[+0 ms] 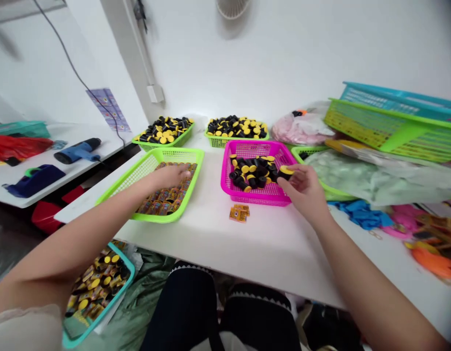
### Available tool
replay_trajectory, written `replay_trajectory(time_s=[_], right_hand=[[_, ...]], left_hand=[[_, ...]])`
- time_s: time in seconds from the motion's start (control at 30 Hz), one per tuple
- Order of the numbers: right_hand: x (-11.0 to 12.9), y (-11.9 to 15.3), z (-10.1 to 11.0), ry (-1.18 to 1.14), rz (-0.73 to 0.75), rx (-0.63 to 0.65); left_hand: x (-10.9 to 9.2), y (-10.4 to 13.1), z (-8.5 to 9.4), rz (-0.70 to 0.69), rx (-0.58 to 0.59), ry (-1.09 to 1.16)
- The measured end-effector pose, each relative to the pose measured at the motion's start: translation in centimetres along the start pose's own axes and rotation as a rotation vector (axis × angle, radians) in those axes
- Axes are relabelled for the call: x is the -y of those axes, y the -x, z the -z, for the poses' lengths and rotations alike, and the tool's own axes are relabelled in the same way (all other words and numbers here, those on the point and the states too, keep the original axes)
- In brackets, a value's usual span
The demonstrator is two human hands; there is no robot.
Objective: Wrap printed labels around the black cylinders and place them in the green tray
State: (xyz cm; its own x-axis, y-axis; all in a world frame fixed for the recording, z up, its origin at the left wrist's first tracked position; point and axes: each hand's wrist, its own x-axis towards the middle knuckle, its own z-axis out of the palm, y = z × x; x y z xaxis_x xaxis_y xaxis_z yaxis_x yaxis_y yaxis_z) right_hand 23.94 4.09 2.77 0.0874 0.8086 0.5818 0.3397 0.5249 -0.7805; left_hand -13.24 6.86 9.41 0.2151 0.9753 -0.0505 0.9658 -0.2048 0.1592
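My left hand [173, 175] reaches into the green basket [178, 214], over rows of small orange-brown printed pieces [163, 197]. Its fingers are bent over these pieces, and what they touch is too small to make out. Over the right edge of the pink basket [259, 197], my right hand [305, 187] pinches a black cylinder with a yellow cap [285, 172]. Several similar black and yellow pieces [252, 170] lie loose in that basket. A few flat orange printed pieces [239, 213] rest on the white table [210, 239] in front of it.
Two green baskets [181, 140] of capped cylinders stand at the back. Stacked baskets [393, 124] and plastic bags [357, 178] crowd the right. A turquoise basket [128, 265] sits below the table edge at left. A blue heat gun [79, 150] lies on the left table.
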Motion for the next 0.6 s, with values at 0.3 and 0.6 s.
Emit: replay_trajectory(time_s=[0.3,0.6], right_hand=[[-0.8,0.9,-0.6,0.133,0.143,0.029],[0.1,1.1,-0.5,0.209,0.222,0.098]], left_hand=[[-12.3,6.8,-12.3,-0.629,-0.016,-0.119],[-9.7,16.4,-14.5,-0.859,-0.221,-0.343]])
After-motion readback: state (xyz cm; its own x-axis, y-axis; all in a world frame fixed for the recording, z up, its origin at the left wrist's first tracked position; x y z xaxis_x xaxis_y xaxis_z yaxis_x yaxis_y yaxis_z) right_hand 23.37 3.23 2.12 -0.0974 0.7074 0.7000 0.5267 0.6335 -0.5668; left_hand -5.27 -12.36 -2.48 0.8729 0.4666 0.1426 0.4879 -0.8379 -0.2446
